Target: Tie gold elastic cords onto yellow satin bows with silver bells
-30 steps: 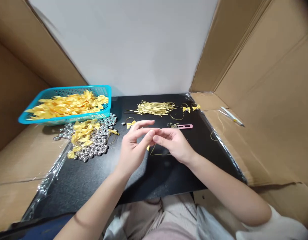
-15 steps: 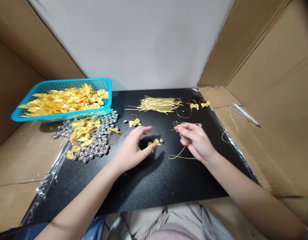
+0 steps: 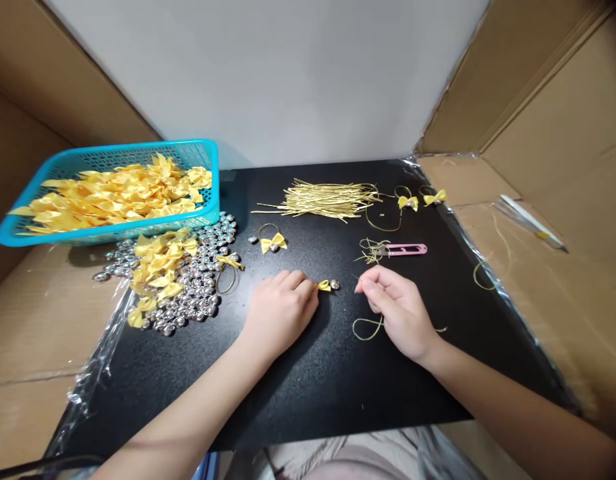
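My left hand rests on the black table with its fingers curled round a yellow bow, whose right loop sticks out past the fingertips. A small silver bell lies just beside that loop. To the right, my right hand pinches a thin gold cord between thumb and index finger; a loop of it hangs below onto the table. Beyond this hand lie pink thread snips with cord scraps over the blades. A bow with a bell and a cord ring lies behind my left hand.
A blue basket of yellow bows stands at the far left. In front of it spread many silver bells with loose bows on top. A bundle of gold cords lies at the back. Cardboard walls flank the table.
My left hand has come down and closed on the bow, where before it hovered with fingers apart. My right hand has drawn back from the snips, uncovering them. The view has shifted slightly.
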A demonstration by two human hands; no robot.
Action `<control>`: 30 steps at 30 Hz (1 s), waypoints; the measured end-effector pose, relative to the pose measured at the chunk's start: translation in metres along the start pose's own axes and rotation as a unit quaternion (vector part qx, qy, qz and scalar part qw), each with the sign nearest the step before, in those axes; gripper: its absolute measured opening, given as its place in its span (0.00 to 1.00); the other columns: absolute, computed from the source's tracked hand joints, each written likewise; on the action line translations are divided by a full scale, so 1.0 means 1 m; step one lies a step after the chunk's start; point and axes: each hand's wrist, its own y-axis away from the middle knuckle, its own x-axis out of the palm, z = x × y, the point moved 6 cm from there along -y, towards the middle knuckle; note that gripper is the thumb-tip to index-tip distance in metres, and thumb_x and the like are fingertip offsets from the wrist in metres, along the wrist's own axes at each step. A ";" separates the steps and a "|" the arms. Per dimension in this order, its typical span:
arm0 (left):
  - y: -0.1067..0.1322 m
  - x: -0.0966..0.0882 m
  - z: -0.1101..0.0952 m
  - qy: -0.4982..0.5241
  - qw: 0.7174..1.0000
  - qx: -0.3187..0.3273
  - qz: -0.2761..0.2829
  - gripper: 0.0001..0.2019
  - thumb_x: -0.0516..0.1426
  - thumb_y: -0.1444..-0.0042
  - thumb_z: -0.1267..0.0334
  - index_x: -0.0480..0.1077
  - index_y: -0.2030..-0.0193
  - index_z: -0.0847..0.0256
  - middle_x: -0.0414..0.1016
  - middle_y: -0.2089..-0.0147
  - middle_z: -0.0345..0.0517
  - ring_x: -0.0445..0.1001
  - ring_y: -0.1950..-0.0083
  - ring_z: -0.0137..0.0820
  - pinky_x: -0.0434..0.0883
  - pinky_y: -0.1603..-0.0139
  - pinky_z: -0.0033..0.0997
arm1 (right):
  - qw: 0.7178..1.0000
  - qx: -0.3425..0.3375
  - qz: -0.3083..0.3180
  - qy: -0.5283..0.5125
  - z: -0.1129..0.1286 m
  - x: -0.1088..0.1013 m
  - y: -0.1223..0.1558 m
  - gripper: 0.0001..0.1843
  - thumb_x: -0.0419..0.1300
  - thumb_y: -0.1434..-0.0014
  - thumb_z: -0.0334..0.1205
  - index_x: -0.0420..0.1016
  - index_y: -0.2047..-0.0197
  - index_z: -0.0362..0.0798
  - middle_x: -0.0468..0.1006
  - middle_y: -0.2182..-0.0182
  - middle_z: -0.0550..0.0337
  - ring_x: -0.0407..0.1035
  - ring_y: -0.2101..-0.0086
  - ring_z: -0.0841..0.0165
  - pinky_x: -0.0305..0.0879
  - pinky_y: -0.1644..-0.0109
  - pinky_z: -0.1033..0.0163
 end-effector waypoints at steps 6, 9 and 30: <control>0.006 0.010 0.015 0.406 0.889 -0.208 0.047 0.12 0.59 0.42 0.57 0.78 0.72 0.59 0.76 0.77 0.44 0.71 0.76 0.29 0.66 0.73 0.27 | 0.996 -0.067 0.017 0.063 0.012 0.005 0.006 0.17 0.54 0.36 0.43 0.63 0.76 0.49 0.58 0.84 0.67 0.52 0.81 0.75 0.48 0.77 0.66; 0.010 0.019 0.009 0.505 0.824 -0.249 0.070 0.10 0.63 0.45 0.57 0.79 0.72 0.61 0.77 0.75 0.44 0.71 0.76 0.27 0.67 0.72 0.25 | 0.992 -0.089 0.014 0.091 0.018 0.007 0.008 0.17 0.54 0.37 0.40 0.61 0.78 0.49 0.59 0.86 0.68 0.51 0.83 0.76 0.47 0.79 0.66; 0.023 0.012 -0.024 0.451 0.890 -0.024 0.061 0.13 0.54 0.36 0.74 0.72 0.52 0.52 0.73 0.67 0.36 0.70 0.72 0.20 0.71 0.70 0.17 | 0.971 -0.010 0.156 -0.179 0.005 0.037 0.023 0.15 0.54 0.37 0.37 0.59 0.76 0.47 0.55 0.81 0.70 0.48 0.80 0.78 0.48 0.76 0.70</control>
